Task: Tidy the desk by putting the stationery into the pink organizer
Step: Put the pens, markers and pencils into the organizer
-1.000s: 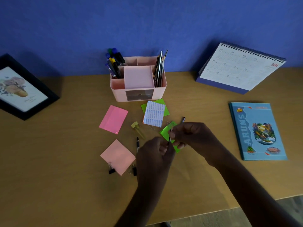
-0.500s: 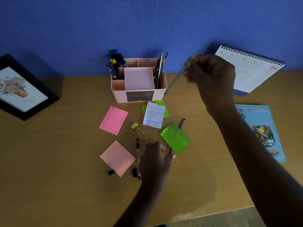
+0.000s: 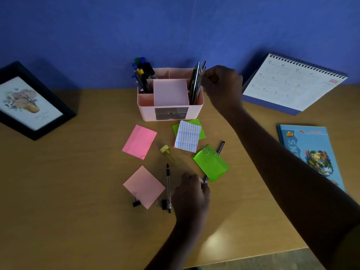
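The pink organizer (image 3: 148,112) stands at the back of the desk, with markers (image 3: 143,75) in its left slot and pencils (image 3: 195,84) in its right slot. My right hand (image 3: 222,86) is at the top of the right slot, its fingers pinching a pencil among the others. My left hand (image 3: 191,193) pinches the near end of a dark pen (image 3: 221,147) that lies under a green sticky note (image 3: 211,164). A black pen (image 3: 168,184), two pink notes (image 3: 139,141) (image 3: 144,186), a white label sheet (image 3: 188,136), a yellow-capped tube (image 3: 169,153) and binder clips (image 3: 136,202) lie loose.
A desk calendar (image 3: 292,84) leans at the back right, with a blue book (image 3: 311,152) in front of it. A black picture frame (image 3: 29,102) stands at the left. A blue wall is right behind the organizer. My right forearm crosses the desk's right side.
My right hand carried a pencil from the green note up to the organizer's right slot. My left hand stayed low and shifted to the end of the dark pen.
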`<action>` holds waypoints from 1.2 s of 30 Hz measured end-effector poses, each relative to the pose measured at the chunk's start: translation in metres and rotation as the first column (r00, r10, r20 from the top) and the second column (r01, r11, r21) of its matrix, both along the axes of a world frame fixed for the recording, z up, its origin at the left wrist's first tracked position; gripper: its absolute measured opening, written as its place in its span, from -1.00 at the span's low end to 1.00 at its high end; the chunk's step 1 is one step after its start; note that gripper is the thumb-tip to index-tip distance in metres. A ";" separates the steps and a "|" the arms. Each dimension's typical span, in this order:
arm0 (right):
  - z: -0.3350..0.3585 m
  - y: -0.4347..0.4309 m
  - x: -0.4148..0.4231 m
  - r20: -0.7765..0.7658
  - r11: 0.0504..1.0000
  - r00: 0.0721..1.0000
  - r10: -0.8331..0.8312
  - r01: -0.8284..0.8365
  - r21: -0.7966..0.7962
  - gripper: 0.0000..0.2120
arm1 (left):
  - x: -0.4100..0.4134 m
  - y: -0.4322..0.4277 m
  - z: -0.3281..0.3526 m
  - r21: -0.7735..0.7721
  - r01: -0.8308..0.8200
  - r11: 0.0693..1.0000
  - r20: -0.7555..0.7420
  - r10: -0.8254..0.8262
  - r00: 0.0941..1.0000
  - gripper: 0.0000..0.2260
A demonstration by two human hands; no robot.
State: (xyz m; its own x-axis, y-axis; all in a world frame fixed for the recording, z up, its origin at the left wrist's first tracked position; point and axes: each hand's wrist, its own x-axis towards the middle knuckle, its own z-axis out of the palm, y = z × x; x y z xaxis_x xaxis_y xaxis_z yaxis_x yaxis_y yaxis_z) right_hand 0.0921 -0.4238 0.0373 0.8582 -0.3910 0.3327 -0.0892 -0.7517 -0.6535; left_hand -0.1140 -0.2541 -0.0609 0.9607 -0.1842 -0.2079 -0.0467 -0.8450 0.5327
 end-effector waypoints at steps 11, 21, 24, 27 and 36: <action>-0.013 -0.002 0.019 -0.177 0.998 0.983 -0.049 0.056 0.034 -0.86 | -0.011 0.014 0.010 -0.108 -0.056 0.993 0.029 0.060 0.998 -0.86; -0.002 -0.011 -0.021 -0.153 0.996 0.988 0.011 0.003 0.093 -0.89 | -0.020 0.042 0.033 -0.346 -0.103 0.932 -0.005 0.108 0.994 -0.90; 0.009 -0.007 -0.055 -0.181 0.984 0.980 0.085 -0.055 0.169 -0.93 | -0.020 0.046 0.042 -0.436 -0.103 0.894 0.019 0.123 0.992 -0.93; 0.016 -0.005 -0.095 -0.232 0.963 0.962 0.145 -0.084 0.256 -0.95 | -0.018 0.048 0.050 -0.470 -0.110 0.876 0.020 0.135 0.991 -0.91; -0.001 0.011 -0.215 -0.434 0.867 0.766 0.474 -0.320 0.382 -0.76 | -0.013 0.056 0.070 -0.543 -0.146 0.827 -0.013 0.166 0.986 -0.81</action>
State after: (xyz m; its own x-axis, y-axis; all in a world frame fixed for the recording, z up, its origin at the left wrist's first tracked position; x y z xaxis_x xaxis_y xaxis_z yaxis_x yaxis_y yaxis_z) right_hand -0.1229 -0.4123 0.0359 0.9679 0.0165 -0.2509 -0.1925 -0.5934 -0.7815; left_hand -0.1267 -0.1978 0.0096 0.9907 -0.1049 -0.0870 0.0351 -0.4207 0.9065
